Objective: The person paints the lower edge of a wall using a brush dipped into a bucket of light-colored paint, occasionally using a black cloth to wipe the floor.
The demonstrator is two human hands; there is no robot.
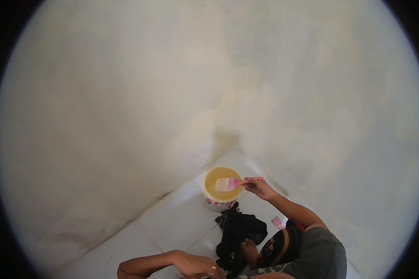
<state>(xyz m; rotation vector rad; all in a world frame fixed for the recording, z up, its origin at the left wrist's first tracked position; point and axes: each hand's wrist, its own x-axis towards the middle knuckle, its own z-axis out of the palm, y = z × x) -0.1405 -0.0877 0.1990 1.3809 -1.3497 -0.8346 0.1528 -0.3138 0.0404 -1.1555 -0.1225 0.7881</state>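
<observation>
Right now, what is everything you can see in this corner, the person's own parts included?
Paint bucket: one, white, filled with yellowish paint, on the floor in the corner.
Paintbrush: one, pink handle, pale bristles, held over the bucket.
Dark cloth: one, black, crumpled on the floor beside the bucket.
Small pink thing: one, on the floor by the knee; kind unclear.
Walls: two, cream, patchy.
Floor tiles: white.
Right hand: grips the brush handle.
Left hand: rests low, near the cloth, holding nothing.
</observation>
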